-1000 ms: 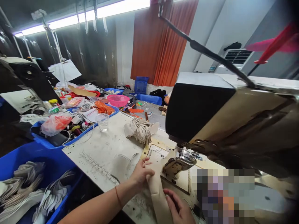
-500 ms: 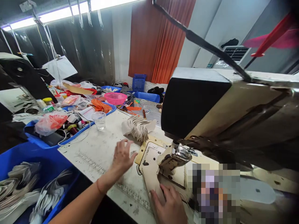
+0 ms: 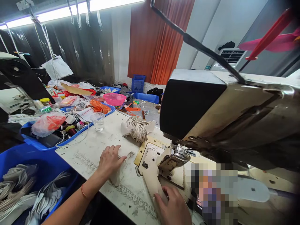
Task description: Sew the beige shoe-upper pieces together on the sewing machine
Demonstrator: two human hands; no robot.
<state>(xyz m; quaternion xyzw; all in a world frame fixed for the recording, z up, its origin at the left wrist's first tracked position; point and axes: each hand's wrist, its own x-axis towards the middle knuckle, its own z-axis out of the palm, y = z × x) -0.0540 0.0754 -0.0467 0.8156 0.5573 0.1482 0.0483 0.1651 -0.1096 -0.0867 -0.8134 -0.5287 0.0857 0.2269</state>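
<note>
You sit at a worn white worktable (image 3: 103, 147) with a printed ruler along its near edge, under a strip light, with dark plastic sheeting and an orange curtain (image 3: 159, 40) behind. A big sewing machine (image 3: 211, 112) fills the right side, its presser foot (image 3: 172, 159) down over a cream fabric piece (image 3: 151, 184) that runs from the needle plate toward you. Your right hand (image 3: 173, 207) lies flat on the near end of that piece, fingers spread and pressing it to the bed, gripping nothing. Your left hand (image 3: 109, 161) rests palm down on the table, left of the machine, fingers loosely spread over a small pale cut piece (image 3: 117, 176) that pokes out beneath it; you cannot tell whether the fingers pinch it or only cover it. Beyond your left hand, a fanned stack of cut pieces (image 3: 137, 128) lies just beside the machine head. A clear plastic cup (image 3: 97, 121) stands farther back, near a blue tray (image 3: 30, 140) crowded with thread spools, bags and cables. A pink bowl (image 3: 114, 99) sits behind it. At lower left, a blue bin (image 3: 14, 156) holds more layered grey and white pieces. A blurred patch covers the area right of your right hand
</note>
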